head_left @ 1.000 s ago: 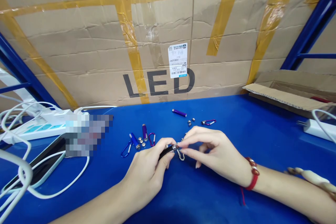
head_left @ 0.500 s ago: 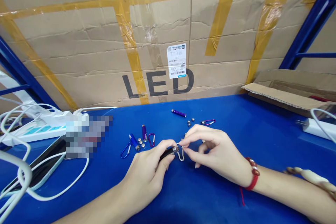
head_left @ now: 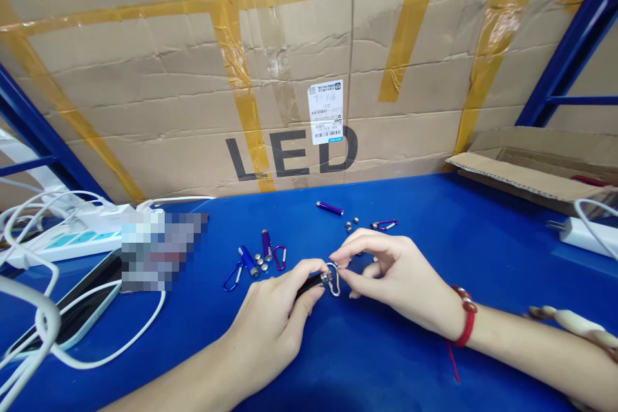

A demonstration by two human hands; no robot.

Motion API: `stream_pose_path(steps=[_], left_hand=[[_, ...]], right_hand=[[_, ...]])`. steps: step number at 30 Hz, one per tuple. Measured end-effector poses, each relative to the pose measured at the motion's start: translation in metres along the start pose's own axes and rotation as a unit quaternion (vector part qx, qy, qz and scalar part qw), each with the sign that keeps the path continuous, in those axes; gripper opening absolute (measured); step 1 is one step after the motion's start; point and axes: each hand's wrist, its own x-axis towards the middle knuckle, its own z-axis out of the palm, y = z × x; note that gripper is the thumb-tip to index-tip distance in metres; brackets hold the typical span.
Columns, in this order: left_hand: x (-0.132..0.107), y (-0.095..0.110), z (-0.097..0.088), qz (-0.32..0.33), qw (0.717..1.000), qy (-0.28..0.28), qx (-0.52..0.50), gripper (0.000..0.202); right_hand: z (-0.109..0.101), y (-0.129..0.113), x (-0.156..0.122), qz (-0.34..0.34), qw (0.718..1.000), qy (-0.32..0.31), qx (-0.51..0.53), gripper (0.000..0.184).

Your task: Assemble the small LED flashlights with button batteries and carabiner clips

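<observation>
My left hand is closed around a small black flashlight, its silver end pointing right. A silver carabiner hangs at that end. Thumb and forefinger of my right hand pinch the carabiner's upper right side. Beyond my left hand lie a blue flashlight tube with a blue carabiner, a purple tube, a red-pink carabiner and several button cells. Farther back are another purple tube, a few small cells and a purple carabiner with a cap.
On the left of the blue table are white cables, a power strip and a phone. A large taped carton stands behind. To the right are an open cardboard box and a white plug block.
Both hands stay at nearly the same spot, still on the flashlight and its carabiner. The carabiner shows a little more clearly between them; my right fingers have shifted slightly.
</observation>
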Motion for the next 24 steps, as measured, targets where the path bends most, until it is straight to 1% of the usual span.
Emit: stream_pose_path(steps=[4,8,11,14,19,21,24], left_hand=[[0.0004,0.0009,-0.0007,0.002,1.000,-0.007,0.008,0.025],[0.0002,0.0022,-0.0012,0.002,1.000,-0.011,0.004,0.025],[0.0001,0.0016,-0.0009,-0.002,1.000,-0.012,-0.004,0.025],[0.0008,0.0007,0.0001,-0.019,0.999,-0.019,-0.025,0.025],[0.0019,0.0011,0.0017,-0.052,0.996,-0.020,-0.074,0.025],[0.0015,0.0022,0.0023,-0.059,0.994,-0.028,-0.086,0.025],[0.0007,0.0044,0.0030,-0.076,0.990,-0.039,-0.114,0.024]], right_hand=[[-0.0005,0.0017,0.0022,0.008,1.000,-0.001,0.009,0.013],[0.0002,0.0031,0.0034,0.034,0.999,0.002,0.035,0.015],[0.0008,0.0031,0.0036,0.028,0.999,0.002,0.027,0.013],[0.0010,0.0015,0.0020,-0.013,1.000,0.001,-0.006,0.011],[-0.0006,-0.0002,-0.0013,-0.113,0.992,-0.017,-0.056,0.009],[-0.0021,0.0000,-0.0009,-0.160,0.983,-0.020,-0.093,0.008],[-0.0053,-0.0001,0.0009,-0.240,0.959,-0.031,-0.145,0.007]])
